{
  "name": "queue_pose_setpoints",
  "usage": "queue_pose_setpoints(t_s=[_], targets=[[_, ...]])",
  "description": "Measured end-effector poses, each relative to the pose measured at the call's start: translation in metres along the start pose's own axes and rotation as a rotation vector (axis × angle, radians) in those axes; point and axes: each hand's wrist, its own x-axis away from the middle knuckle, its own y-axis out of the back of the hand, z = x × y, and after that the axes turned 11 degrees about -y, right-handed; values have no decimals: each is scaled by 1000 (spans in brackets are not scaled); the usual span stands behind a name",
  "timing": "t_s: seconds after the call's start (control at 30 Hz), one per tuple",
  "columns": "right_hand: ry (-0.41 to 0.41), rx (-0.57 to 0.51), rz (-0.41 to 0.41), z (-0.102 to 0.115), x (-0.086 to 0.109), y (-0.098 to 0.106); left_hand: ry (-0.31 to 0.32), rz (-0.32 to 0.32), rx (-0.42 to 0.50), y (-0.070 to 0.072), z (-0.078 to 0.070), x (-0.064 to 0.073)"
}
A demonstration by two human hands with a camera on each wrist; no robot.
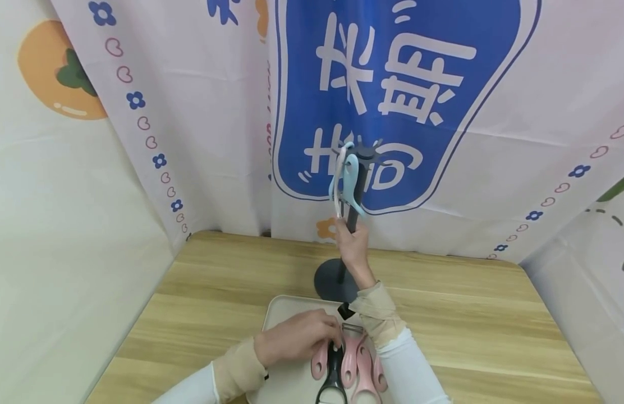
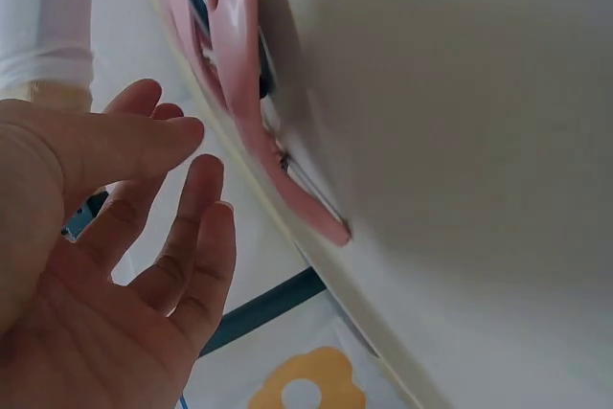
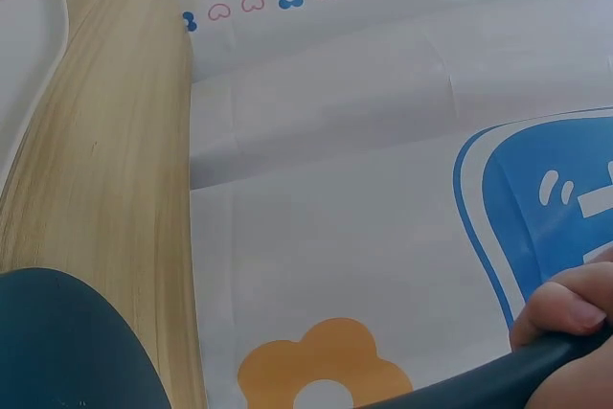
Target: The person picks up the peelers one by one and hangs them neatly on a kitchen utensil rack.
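Observation:
My right hand (image 1: 353, 247) grips the dark pole (image 3: 479, 380) of an upright rack with hooks around its top. Light blue peelers (image 1: 350, 178) and a whitish one hang from those hooks, just above that hand. Over the tray (image 1: 278, 310), my left hand (image 1: 304, 335) hovers beside a black peeler (image 1: 335, 365) with loosely bent fingers. In the left wrist view nothing lies between the left fingers, and a pink peeler (image 2: 235, 35) is close by. Several pink peelers (image 1: 365, 365) lie on the tray around the black one.
The rack's round dark base (image 1: 327, 280) stands on the wooden table (image 1: 216, 275), just behind the tray. A printed cloth (image 1: 231, 140) with a blue sign hangs behind the table, and pale cloth encloses both sides.

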Motion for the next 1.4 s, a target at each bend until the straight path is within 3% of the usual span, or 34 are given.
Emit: queue_pose_setpoints(t_s=[0.37, 0.87, 1.07, 1.4], targets=[[-3, -8, -3, 2, 0, 0, 16, 87, -26, -6, 1, 1], [-7, -17, 0, 2, 1, -1, 4, 106, -95, -6, 3, 5], [-15, -23, 4, 1, 1, -1, 9, 116, -109, -1, 2, 7], [-4, -21, 8, 2, 1, 0, 43, 135, -58, 14, 0, 10]])
